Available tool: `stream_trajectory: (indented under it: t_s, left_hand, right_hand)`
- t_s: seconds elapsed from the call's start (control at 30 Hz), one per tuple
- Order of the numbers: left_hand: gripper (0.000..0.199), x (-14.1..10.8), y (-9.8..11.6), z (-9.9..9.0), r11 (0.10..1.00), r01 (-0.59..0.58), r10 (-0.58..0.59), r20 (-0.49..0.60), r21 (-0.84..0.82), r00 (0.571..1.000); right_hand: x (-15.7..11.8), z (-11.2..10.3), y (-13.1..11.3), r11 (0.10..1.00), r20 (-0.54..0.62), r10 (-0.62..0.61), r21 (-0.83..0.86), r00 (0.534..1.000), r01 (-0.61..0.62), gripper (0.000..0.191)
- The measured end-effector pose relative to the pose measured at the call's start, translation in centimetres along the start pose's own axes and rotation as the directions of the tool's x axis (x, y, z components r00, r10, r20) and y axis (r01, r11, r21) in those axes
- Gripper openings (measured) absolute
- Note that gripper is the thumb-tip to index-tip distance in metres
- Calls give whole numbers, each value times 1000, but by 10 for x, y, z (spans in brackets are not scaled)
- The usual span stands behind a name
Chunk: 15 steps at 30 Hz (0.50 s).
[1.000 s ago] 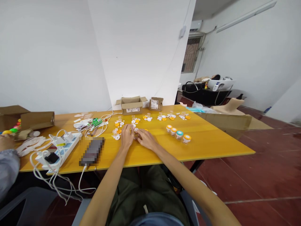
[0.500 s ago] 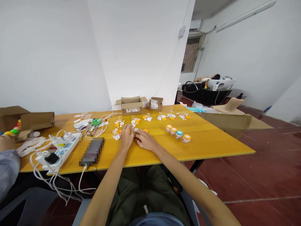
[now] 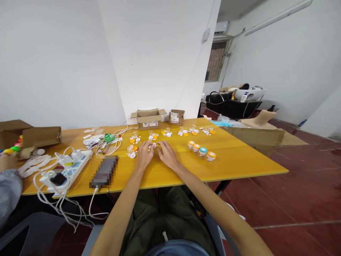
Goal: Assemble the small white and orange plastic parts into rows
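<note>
My left hand (image 3: 145, 155) is over the table at a small heap of white parts (image 3: 153, 145); its fingers are bent and close together, and what they touch is too small to make out. Just right of the heap, my right hand (image 3: 167, 155) rests with its fingers apart and nothing visible in them. Beyond and left of my hands lie groups of small white and orange parts (image 3: 132, 152) with clear cups. Toward the right stands a row of several small clear jars, with orange lids (image 3: 211, 155) and one teal lid (image 3: 203, 150).
Two cardboard boxes (image 3: 149, 124) stand by the wall. At left are a power strip (image 3: 76, 170) with tangled cables, a blurred dark phone (image 3: 105, 171), a larger carton (image 3: 45, 136) and another person's hand (image 3: 7, 161) near colourful balls.
My right hand has moved right, away from my left hand, and its fingers have spread. The orange part beside it is now hidden. My left hand has shifted slightly.
</note>
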<state>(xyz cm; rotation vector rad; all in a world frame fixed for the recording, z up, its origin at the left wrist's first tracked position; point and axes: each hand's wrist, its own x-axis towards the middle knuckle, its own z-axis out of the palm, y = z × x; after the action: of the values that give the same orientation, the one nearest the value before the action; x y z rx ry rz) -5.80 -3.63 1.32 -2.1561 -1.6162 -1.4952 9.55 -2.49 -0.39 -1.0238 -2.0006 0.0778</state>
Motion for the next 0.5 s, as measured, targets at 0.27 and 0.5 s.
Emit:
stream_trajectory:
  t_s: [0.27,0.5]
  left_hand:
    - [8,-2,6,-1,999,-31,35,120,-33,992]
    - [19,-1,5,-3,993,90,-86,52,-78,995]
  right_hand:
    - [0,-5,-3,999,16,-2,40,1000,1,22]
    - [-2,-5,-2,999,91,-18,-25,996,20,20]
